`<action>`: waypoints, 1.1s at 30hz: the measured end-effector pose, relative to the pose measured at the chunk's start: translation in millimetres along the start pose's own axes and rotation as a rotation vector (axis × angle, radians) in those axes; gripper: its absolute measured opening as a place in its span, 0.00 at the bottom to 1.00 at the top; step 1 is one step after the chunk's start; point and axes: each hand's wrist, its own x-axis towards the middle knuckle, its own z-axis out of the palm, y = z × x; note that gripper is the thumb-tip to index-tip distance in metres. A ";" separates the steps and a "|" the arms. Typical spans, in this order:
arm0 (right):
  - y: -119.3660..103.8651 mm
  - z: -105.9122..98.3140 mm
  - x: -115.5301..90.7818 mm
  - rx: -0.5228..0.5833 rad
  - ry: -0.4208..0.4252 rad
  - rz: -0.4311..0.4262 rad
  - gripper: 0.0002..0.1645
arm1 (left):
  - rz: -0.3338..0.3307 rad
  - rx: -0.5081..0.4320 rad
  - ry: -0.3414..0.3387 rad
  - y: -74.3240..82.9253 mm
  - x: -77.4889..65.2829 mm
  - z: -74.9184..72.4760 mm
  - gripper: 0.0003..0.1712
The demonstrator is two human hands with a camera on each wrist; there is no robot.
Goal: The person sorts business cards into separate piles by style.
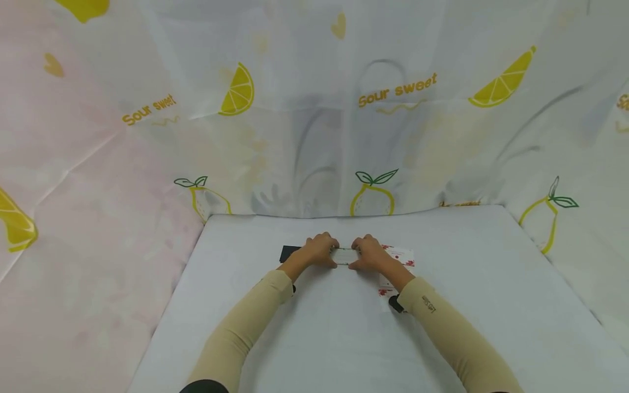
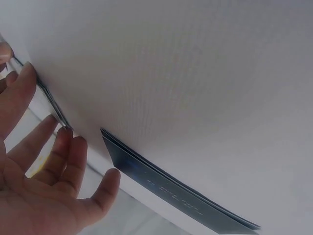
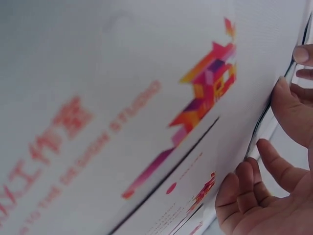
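Between the two hands, a thin pale card (image 1: 345, 256) with dark edges lies at the table's far middle; whether it is one card or a small stack I cannot tell. My left hand (image 1: 321, 250) pinches its left end between thumb and fingers. At the opposite end, my right hand (image 1: 369, 254) grips it the same way. Black cards (image 2: 171, 193) with faint pale lettering lie just left of the left hand. White cards (image 3: 142, 127) printed with red lettering and colourful house shapes lie beside and under the right forearm.
The white table (image 1: 314, 338) stretches toward the viewer beneath both forearms. Behind it and along the sides hangs a lemon-printed cloth (image 1: 295, 136). A dark band (image 1: 396, 303) shows at the right wrist.
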 end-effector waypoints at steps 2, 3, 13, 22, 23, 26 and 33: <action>0.7 0.4 0.3 0.002 0.000 0.006 0.34 | -0.003 -0.012 0.001 1.1 -0.2 -0.7 0.32; 1.0 0.7 0.5 0.003 -0.001 0.009 0.34 | -0.007 -0.019 0.002 1.5 -0.1 -0.7 0.32; 0.5 3.2 3.7 0.002 -0.028 0.046 0.36 | -0.011 -0.041 0.020 -0.8 -0.3 2.3 0.29; -1.1 -0.2 1.4 0.024 -0.041 0.061 0.35 | -0.027 -0.007 0.009 3.2 -0.4 2.9 0.31; -1.4 -0.3 1.0 0.025 -0.039 0.062 0.35 | -0.024 -0.002 0.010 4.1 -0.7 2.4 0.31; -2.5 -0.3 0.0 0.021 -0.032 0.064 0.34 | -0.027 0.019 0.014 6.1 -1.1 1.1 0.30; -3.7 2.0 -0.1 -0.005 -0.028 0.075 0.37 | -0.054 0.009 0.015 7.7 -2.3 1.4 0.36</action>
